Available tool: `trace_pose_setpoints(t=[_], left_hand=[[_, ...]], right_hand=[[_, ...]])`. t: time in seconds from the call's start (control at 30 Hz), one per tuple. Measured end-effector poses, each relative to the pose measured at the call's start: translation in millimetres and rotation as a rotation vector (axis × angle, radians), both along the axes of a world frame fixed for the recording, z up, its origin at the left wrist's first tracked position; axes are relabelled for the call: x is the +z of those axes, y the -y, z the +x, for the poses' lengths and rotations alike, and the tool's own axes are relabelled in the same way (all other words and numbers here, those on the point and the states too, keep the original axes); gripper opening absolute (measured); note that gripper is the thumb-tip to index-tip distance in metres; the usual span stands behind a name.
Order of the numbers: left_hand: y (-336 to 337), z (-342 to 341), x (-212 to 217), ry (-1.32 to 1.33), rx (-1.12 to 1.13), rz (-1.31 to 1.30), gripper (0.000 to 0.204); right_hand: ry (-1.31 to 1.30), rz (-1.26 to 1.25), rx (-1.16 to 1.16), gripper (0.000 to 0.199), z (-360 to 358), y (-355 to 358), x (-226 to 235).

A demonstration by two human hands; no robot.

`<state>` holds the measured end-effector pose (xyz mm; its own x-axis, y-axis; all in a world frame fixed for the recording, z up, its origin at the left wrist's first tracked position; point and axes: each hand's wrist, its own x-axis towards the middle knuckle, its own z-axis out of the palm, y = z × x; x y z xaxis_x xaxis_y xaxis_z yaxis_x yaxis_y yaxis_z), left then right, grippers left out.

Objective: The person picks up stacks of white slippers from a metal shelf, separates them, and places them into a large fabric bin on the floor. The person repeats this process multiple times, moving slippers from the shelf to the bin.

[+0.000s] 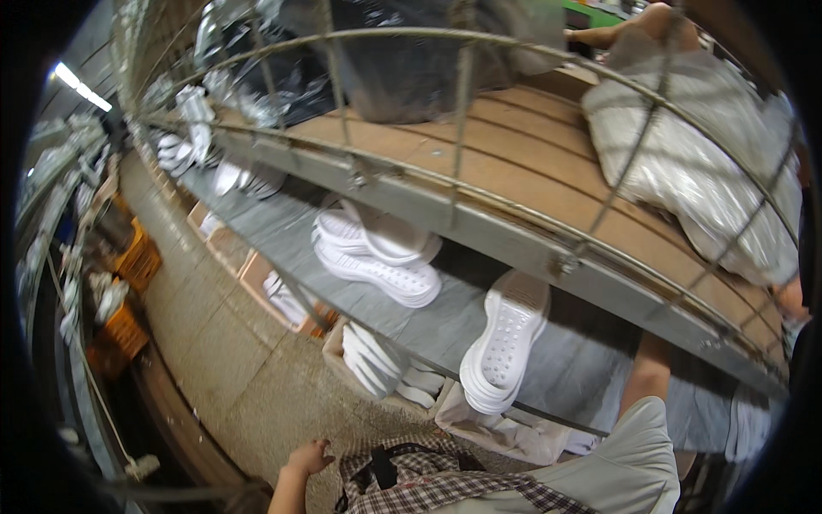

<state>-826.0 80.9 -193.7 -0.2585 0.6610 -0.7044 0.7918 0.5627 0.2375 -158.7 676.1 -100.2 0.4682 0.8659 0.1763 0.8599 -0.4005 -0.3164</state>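
Observation:
My left hand hangs over the floor at my left side, beside my checked apron. Its fingers are loosely apart and hold nothing. My right forearm reaches in under the upper shelf; the metal rail hides the hand, so what it touches cannot be seen. Nearest to that arm on the grey lower shelf lies a white shoe sole, its studded inside facing up. Farther left, several white soles are piled, one leaning on the others.
A wire guard and a metal rail run above the lower shelf. Clear bags of white pieces sit on the wooden upper shelf, near another person's arm. Bins of soles stand below. Orange crates line the aisle's left.

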Motion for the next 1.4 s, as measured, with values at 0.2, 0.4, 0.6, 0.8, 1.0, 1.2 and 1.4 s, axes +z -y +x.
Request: trace_pose_setpoints(t=[0.2,0.4,0.6,0.8,1.0,1.2,1.4], left_hand=[[12.8,6.7,21.8,-0.056,0.054,-0.104,0.058],[7.7,-2.8,25.4,-0.006,0.036,-0.101,0.058],[0.0,-31.9,8.8,-0.055,-0.092,0.082,0.055],[-4.3,-59.9,21.5,-0.003,-0.217,0.216,0.053],[2.5,-59.5,76.4,0.405,-0.098,0.476,0.055],[1.1,-15.6,147.0,1.308,0.639,0.936,0.065],[0.8,-36.4,127.9,1.636,1.411,0.935,0.053]], right_hand=[[-0.097,-0.022,-0.002,0.029,10.7,-28.4,-14.9],[-0.826,0.262,-0.024,0.029,21.0,-17.2,-11.0],[-1.998,0.398,0.195,0.027,-22.0,104.9,55.5],[-2.094,0.064,0.471,0.048,-126.7,301.4,151.2],[-2.269,-0.179,0.494,0.076,-263.0,443.9,178.1],[-1.752,-0.394,0.827,0.097,-415.5,501.1,131.9],[-0.818,-0.416,1.559,0.100,-503.6,526.3,108.8]])
